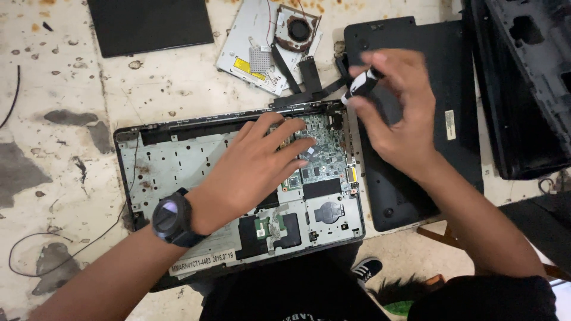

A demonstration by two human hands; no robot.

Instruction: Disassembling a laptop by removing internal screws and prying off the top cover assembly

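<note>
Over the opened laptop base near the table's front edge, left hand lies spread flat, fingertips pressing the green circuit board. Right hand hovers just past the board's right side, pinching a black-and-white screwdriver, tip hidden. Steady pressure looks wise: keep the palm pinning the base, bring the driver down upright, seat it squarely before turning. Cooling fan sits well apart toward the far edge, black cover alongside.
</note>
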